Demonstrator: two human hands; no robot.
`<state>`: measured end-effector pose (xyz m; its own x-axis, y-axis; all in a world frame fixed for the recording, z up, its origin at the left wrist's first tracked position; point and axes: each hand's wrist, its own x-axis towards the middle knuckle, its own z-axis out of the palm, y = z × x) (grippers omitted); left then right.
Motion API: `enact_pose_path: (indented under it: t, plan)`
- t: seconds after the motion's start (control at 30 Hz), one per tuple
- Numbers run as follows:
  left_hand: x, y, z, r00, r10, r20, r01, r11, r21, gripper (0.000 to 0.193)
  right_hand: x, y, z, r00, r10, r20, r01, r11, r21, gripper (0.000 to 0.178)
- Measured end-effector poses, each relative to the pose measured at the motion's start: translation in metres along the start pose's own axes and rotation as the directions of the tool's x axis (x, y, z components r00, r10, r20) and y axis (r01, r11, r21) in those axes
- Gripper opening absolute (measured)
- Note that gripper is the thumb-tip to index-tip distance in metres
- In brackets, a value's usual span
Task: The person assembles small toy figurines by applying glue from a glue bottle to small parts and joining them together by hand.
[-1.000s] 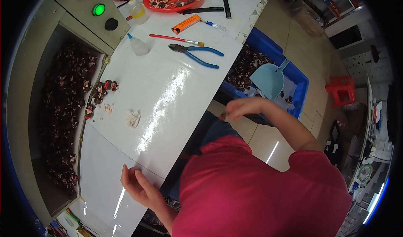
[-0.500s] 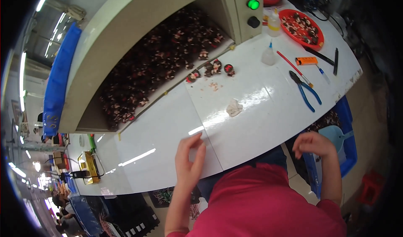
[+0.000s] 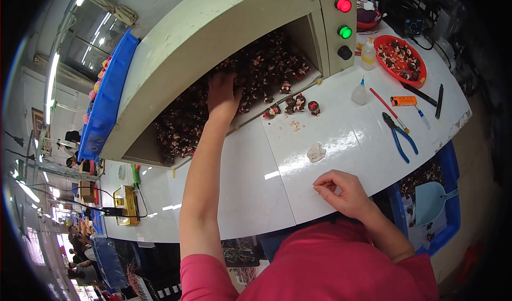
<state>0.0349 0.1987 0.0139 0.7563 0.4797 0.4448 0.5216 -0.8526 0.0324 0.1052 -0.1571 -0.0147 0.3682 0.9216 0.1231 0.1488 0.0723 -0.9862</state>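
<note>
The head view shows, at upper centre, the left hand [image 3: 223, 97] among brown figurines [image 3: 274, 60] heaped inside the beige machine [image 3: 178, 37]; whether it grips any, I cannot tell. Right of centre, the right hand [image 3: 345, 193] curls loosely over the table [image 3: 242, 194], contents unclear. A sweeping pull could tumble loose figurines out.

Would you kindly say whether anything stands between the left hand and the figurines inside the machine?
Nothing visible does: the left hand reaches through the open front of the machine to the piled figurines.
</note>
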Motion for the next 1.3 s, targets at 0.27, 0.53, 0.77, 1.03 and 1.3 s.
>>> enact_pose_path:
  t: [0.27, 0.53, 0.77, 1.03, 1.3]
  plan:
    - [-0.013, 0.007, -0.008, 0.981, -0.131, -0.141, 0.085, 0.953, -0.292, 0.034, 0.003, 0.002, 0.002, 1.000, -0.022, 0.020, 0.023, 0.997, -0.069, 0.008]
    - [-0.136, 0.104, -0.062, 0.793, -0.224, 0.567, 0.566, -0.076, -0.821, 0.043, 0.004, 0.015, 0.004, 0.999, 0.023, 0.036, -0.021, 0.998, -0.061, 0.023]
    - [-0.214, 0.149, -0.059, 0.755, -0.181, 0.631, 0.527, -0.406, -0.747, 0.038, 0.000, 0.022, 0.046, 0.995, -0.096, -0.026, 0.099, 0.984, 0.151, 0.037]
    - [-0.233, 0.142, -0.055, 0.709, -0.171, 0.684, 0.541, -0.489, -0.684, 0.040, -0.001, 0.023, 0.053, 0.986, -0.148, 0.070, 0.150, 0.989, -0.017, 0.032]
    - [-0.238, 0.143, -0.055, 0.706, -0.164, 0.689, 0.528, -0.527, -0.666, 0.034, -0.004, 0.028, 0.057, 0.990, -0.107, 0.096, 0.109, 0.994, -0.009, 0.032]
